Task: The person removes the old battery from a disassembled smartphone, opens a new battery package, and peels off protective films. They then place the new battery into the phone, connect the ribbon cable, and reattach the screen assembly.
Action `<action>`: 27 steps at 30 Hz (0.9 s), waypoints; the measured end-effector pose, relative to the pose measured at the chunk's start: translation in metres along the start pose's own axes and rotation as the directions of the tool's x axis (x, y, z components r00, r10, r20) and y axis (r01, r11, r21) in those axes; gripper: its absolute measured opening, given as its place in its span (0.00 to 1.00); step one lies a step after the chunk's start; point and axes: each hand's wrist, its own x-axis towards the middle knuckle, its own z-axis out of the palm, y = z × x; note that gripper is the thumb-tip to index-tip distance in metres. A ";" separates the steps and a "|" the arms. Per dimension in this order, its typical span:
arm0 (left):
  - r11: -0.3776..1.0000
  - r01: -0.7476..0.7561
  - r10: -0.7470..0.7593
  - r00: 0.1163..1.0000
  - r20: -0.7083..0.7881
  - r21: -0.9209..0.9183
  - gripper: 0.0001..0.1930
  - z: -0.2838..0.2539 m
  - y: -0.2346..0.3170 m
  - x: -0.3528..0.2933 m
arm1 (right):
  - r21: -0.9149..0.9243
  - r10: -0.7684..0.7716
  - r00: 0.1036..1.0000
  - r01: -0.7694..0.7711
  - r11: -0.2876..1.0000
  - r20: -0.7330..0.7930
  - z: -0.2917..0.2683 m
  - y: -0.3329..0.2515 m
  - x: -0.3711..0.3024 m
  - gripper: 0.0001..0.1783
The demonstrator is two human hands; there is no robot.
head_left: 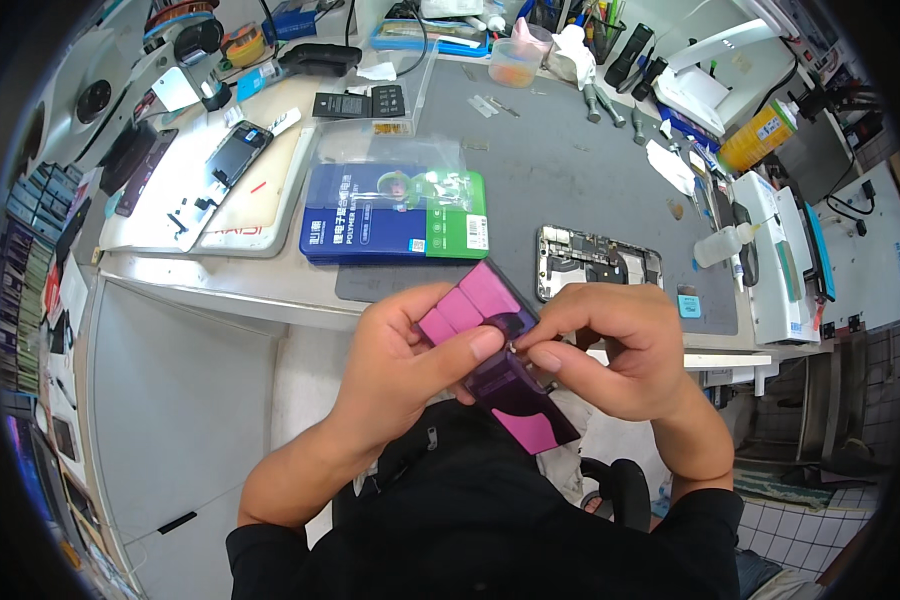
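My left hand [395, 355] grips a phone battery [505, 380], dark and covered in part by bright pink film, tilted above my lap at the bench's front edge. Its thumb presses on the battery's face. At the battery's right edge, thumb and forefinger of my right hand [615, 345] pinch at its middle; the small part between them is too hidden to make out. Just beyond my right hand lies an opened phone [600, 262] with its circuit board showing. Left of it rests a blue and green battery package [395, 212] with a clear plastic cover.
A grey work mat [560, 185] covers much of the bench. On the left, a disassembled phone [238, 155] lies on a white plate [270, 225]. Screwdrivers [610, 105], a clear dropper bottle [722, 245] and a yellow bottle [760, 137] stand or lie to the right.
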 end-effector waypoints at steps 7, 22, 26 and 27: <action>0.984 -0.175 0.179 0.978 -0.107 0.045 0.16 -0.040 0.011 -0.028 | -0.181 -0.160 0.986 0.164 0.970 0.036 0.015 0.003 0.011 0.04; 0.823 -0.482 0.567 0.686 -0.456 0.299 0.20 -0.192 0.075 -0.104 | -0.776 0.223 0.974 -0.163 0.610 -0.030 -0.068 0.068 0.072 0.27; 0.876 -0.409 0.476 0.820 -0.317 0.256 0.20 -0.151 0.075 -0.057 | -0.922 0.486 0.836 -0.361 0.139 -0.254 -0.151 0.145 0.064 0.19; 0.879 -0.388 0.457 0.850 -0.260 0.276 0.21 -0.144 0.077 -0.055 | -0.927 0.425 0.866 -0.348 0.137 -0.262 -0.152 0.155 0.061 0.18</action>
